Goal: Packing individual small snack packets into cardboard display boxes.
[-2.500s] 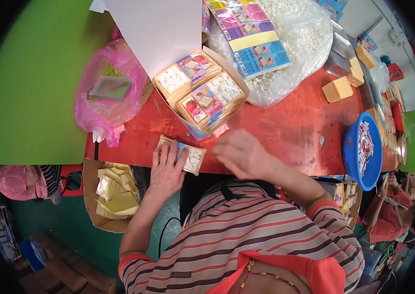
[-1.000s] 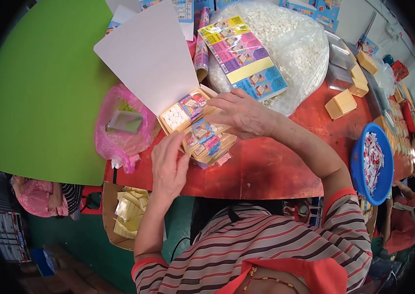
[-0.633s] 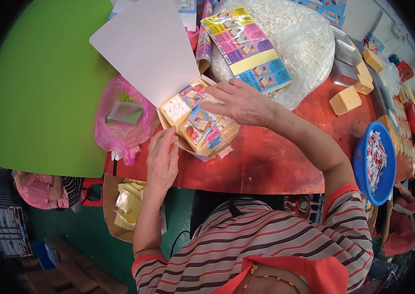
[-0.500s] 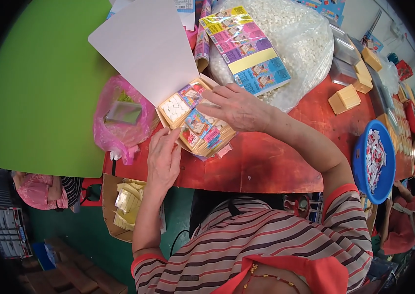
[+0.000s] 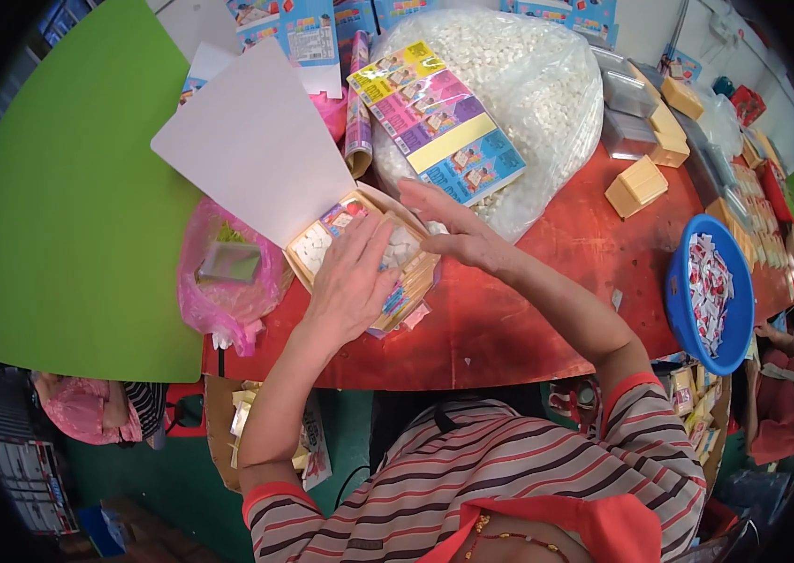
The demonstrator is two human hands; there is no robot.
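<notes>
An open carton (image 5: 295, 274) with a raised white lid (image 5: 256, 141) lies on the red table in front of me. Inside are yellowish trays of small white pieces (image 5: 312, 246) and colourful printed cards (image 5: 345, 216). My left hand (image 5: 348, 281) lies across the trays, fingers stretched out, hiding part of them. Beside the carton's right edge is my right hand (image 5: 458, 233), its thumb and fingers apart. Something small and white shows by its thumb tip; whether the hand touches it I cannot tell.
A big clear bag of white pieces (image 5: 556, 122) carries printed sheets (image 5: 444, 122). A pink bag (image 5: 200, 300) sits left of the carton. A blue basin of small packets (image 5: 744, 310) and yellow trays (image 5: 637, 186) stand at right. A green board (image 5: 68, 206) covers the left.
My left hand has moved from the carton's near left corner onto the trays. My right hand has drawn back from the cards to the right edge. The view has shifted slightly.
</notes>
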